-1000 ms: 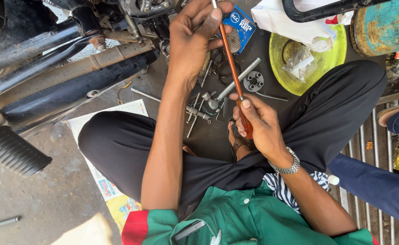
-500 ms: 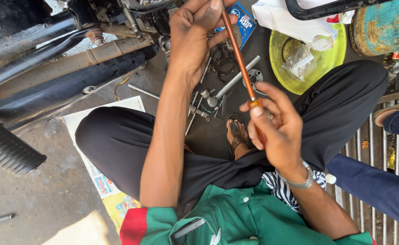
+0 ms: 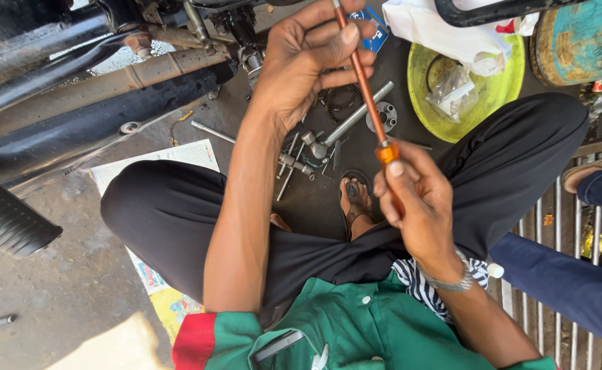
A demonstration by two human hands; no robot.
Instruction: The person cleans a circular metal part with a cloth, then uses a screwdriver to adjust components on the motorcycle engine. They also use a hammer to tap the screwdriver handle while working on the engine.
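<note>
A long screwdriver with a copper-coloured shaft and an orange handle slants up across the middle. My right hand is wrapped round the handle, thumb lying along it. Further up, my left hand pinches the shaft between thumb and fingers, close to a motorcycle's underside. The tip runs out of the top of the frame. I sit cross-legged in black trousers on the floor.
Loose bolts, rods and a round metal flange lie on the floor by my foot. A yellow-green bowl holds plastic bags; a teal drum stands at top right. Newspaper lies under my left knee. Another person's blue-trousered leg rests on a metal grate.
My right hand has risen with the screwdriver handle and shifted right, setting the tool steeper. My left hand has kept its pinch on the shaft.
</note>
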